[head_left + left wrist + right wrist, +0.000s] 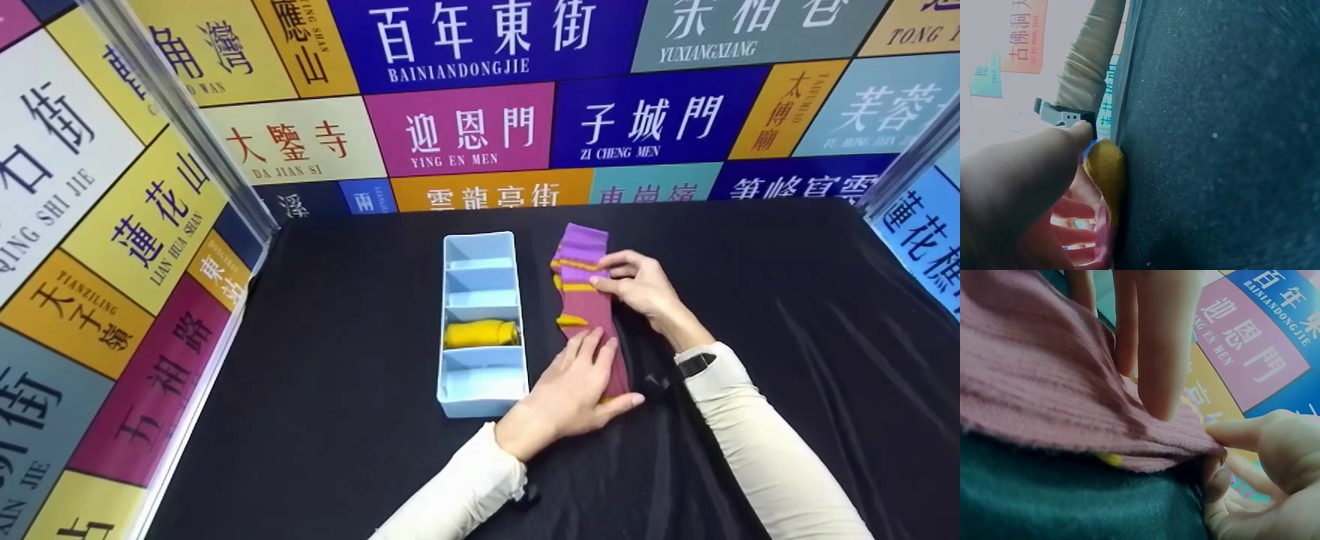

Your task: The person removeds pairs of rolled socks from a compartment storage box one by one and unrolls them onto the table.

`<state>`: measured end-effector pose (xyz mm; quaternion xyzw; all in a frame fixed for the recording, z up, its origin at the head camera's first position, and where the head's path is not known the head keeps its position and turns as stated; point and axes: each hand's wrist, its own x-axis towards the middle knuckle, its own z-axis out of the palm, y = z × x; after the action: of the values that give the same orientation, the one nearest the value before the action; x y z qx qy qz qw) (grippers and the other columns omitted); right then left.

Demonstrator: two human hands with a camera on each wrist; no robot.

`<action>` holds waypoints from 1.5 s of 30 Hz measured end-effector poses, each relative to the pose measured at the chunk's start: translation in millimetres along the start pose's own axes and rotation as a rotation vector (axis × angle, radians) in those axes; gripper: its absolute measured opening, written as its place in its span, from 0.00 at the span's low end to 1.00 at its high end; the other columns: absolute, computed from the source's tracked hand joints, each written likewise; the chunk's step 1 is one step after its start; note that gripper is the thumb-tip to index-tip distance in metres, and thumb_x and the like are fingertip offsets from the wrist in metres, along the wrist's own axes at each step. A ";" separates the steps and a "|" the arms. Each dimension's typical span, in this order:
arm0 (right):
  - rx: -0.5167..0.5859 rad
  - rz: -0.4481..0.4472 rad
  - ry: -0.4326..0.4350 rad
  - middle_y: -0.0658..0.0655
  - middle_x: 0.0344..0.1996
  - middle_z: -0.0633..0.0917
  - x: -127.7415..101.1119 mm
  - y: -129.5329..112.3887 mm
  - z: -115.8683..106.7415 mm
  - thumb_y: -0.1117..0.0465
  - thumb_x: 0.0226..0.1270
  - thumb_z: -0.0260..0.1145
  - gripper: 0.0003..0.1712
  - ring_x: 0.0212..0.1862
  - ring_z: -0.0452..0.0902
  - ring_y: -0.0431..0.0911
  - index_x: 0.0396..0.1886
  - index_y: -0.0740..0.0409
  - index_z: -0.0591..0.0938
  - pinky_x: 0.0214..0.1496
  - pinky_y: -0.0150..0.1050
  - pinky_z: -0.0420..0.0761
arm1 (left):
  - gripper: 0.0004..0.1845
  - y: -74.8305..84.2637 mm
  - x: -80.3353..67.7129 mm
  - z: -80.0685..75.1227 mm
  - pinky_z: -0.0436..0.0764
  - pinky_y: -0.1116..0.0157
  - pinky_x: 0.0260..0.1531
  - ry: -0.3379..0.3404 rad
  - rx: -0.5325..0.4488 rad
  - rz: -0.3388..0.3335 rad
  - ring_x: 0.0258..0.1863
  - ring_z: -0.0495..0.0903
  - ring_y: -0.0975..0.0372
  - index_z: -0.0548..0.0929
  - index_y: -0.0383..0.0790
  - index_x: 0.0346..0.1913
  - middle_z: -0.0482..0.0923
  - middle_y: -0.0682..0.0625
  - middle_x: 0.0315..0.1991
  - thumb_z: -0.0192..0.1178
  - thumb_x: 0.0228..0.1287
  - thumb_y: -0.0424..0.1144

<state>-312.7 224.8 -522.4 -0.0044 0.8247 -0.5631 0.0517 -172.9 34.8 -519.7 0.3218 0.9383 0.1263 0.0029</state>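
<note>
black cloth point(322, 420) spreads before sign-printed walls point(457, 129). just right of the blue box point(480, 408) lies a pink sock point(588, 304), purple-cuffed, yellow-trimmed; the left hand point(571, 384) rests on it, fingers extended, the right hand point(643, 288) pinches its edge.

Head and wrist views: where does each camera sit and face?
Head: on the head, facing forward and down at a purple-and-rose knit sock; left hand, right hand, cream sleeves show.
Left wrist: worn there, looking low across black cloth; left hand, right sleeve show.
Right wrist: worn there, facing the sock; right hand, left fingers show.
Head and right wrist share the pink YING EN MEN wall panel.
</note>
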 end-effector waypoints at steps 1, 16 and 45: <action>-0.007 -0.013 -0.004 0.68 0.53 0.88 0.3 0.6 -0.1 0.58 0.70 0.78 0.26 0.40 0.83 0.38 0.63 0.64 0.85 0.42 0.27 0.82 | 0.48 0.2 0.1 -0.1 0.67 0.56 0.82 0.007 -0.003 -0.002 0.84 0.63 0.48 0.65 0.37 0.83 0.63 0.39 0.84 0.49 0.78 0.72; -0.165 -0.089 0.067 0.65 0.57 0.88 -1.7 19.3 -34.3 0.62 0.75 0.72 0.18 0.27 0.73 0.33 0.61 0.57 0.90 0.30 0.27 0.72 | 0.47 2.7 1.3 -0.8 0.72 0.58 0.79 0.102 -0.109 -0.157 0.79 0.68 0.45 0.62 0.35 0.84 0.61 0.37 0.84 0.52 0.79 0.68; -0.240 -0.144 0.088 0.68 0.75 0.76 -12.4 31.9 -57.3 0.60 0.74 0.74 0.40 0.33 0.84 0.31 0.81 0.58 0.70 0.33 0.25 0.80 | 0.23 13.0 -9.2 -13.9 0.86 0.61 0.46 0.129 0.172 -0.092 0.45 0.83 0.57 0.79 0.41 0.51 0.82 0.48 0.45 0.57 0.80 0.61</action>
<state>-303.9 290.5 -530.4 -0.0449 0.8851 -0.4625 -0.0261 -159.0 35.9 -503.8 0.2688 0.9577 0.0653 -0.0794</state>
